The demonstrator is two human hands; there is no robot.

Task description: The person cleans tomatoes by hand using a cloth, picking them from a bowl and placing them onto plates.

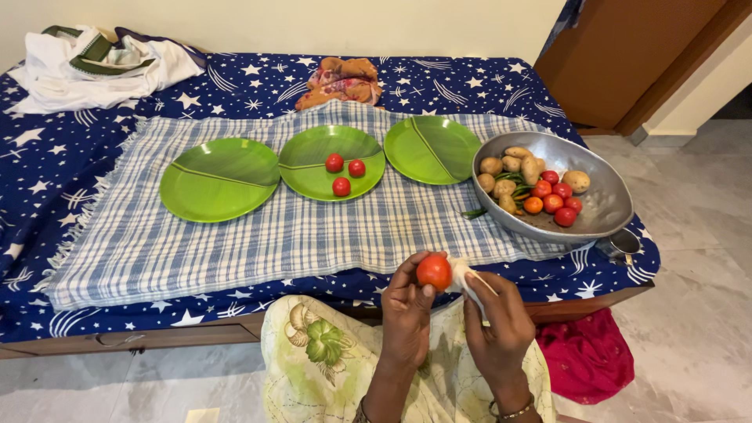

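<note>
My left hand holds a red tomato up by its fingertips, just in front of the bed's edge. My right hand grips a small white cloth that touches the tomato's right side. Three green leaf-shaped plates lie in a row on a checked cloth: the left plate and the right plate are bare, the middle plate carries three tomatoes. At the right, a wide metal bowl holds potatoes, several tomatoes and some green beans.
The bed has a dark blue star-print sheet. A white garment lies at its back left, a crumpled orange-pink cloth at the back middle. A magenta cloth lies on the tiled floor right. A wooden door stands behind.
</note>
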